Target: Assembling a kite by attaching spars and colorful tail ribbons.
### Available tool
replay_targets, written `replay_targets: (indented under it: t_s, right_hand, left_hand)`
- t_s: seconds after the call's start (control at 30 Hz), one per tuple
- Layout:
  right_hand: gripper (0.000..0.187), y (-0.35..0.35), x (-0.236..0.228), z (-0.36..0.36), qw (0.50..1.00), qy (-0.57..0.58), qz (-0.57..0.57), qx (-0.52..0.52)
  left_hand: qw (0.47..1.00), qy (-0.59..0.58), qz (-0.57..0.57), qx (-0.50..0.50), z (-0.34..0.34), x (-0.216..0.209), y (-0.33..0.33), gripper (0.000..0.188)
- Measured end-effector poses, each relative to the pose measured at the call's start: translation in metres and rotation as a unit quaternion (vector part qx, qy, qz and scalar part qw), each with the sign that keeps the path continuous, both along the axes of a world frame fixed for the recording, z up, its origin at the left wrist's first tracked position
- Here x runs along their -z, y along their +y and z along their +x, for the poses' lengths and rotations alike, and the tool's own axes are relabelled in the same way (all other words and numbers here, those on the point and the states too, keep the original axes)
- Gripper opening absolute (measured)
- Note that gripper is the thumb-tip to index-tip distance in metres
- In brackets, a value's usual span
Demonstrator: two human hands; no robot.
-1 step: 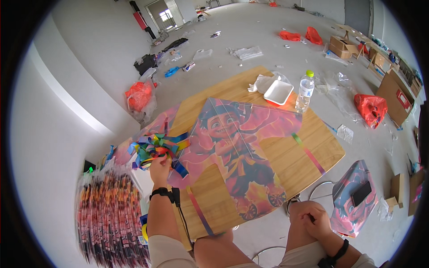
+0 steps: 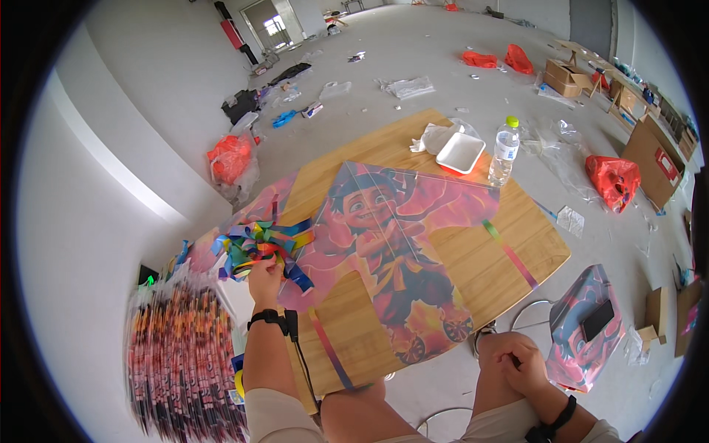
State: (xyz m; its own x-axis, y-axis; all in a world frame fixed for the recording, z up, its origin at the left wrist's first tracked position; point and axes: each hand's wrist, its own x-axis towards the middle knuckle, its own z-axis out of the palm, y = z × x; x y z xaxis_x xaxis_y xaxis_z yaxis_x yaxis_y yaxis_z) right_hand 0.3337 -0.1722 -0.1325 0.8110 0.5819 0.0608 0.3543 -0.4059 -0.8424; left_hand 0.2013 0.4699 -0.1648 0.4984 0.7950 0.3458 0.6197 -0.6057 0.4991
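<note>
A printed kite (image 2: 384,258) with a cartoon figure and thin rods lies flat on the wooden table (image 2: 473,269). One colour-graded ribbon (image 2: 509,253) stretches from its right side, and another ribbon (image 2: 330,351) runs down from its left side. At the kite's left edge sits a tangled heap of coloured ribbons (image 2: 258,240). My left hand (image 2: 264,280) reaches into the near side of this heap, its fingers pinched on ribbon; the fingertips are partly hidden. My right hand (image 2: 526,368) rests by my right knee, fingers curled, with nothing visible in it.
A water bottle (image 2: 504,151) and a white food tray (image 2: 461,153) stand at the table's far side. Left of the table is a thick stack of packed kites (image 2: 181,362). A dark phone (image 2: 597,320) lies on a kite-print-covered seat (image 2: 572,354) at right. Red bags (image 2: 613,179) and cartons litter the floor.
</note>
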Motion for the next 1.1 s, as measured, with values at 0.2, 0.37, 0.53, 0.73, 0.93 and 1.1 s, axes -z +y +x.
replay_targets:
  t_s: [0.2,0.37,0.53,0.73,0.93,1.1]
  right_hand:
    - [0.012,0.0,0.0,0.001,1.0,-0.012,0.001,-0.013]
    - [0.011,-0.004,0.0,0.0,1.0,0.009,-0.008,0.001]
    - [0.011,-0.006,0.002,0.002,1.0,-0.019,-0.01,-0.006]
    - [0.011,-0.006,0.003,0.003,1.0,-0.022,0.008,-0.018]
    - [0.011,-0.006,0.003,0.003,0.999,-0.025,0.016,-0.019]
    - [0.011,-0.008,0.004,0.005,0.998,-0.047,0.009,-0.03]
  left_hand:
    - [0.993,0.008,0.074,0.095,-0.001,0.007,0.004,0.022]
    - [0.984,-0.016,0.012,0.176,0.017,-0.013,-0.051,0.02]
    - [0.973,0.066,-0.013,0.219,0.016,-0.021,-0.076,0.016]
    - [0.975,0.046,-0.093,0.197,-0.001,0.009,-0.047,0.018]
    - [0.987,-0.006,-0.109,0.121,0.002,0.017,-0.039,0.023]
    - [0.983,-0.034,-0.174,0.049,0.009,0.017,-0.034,0.029]
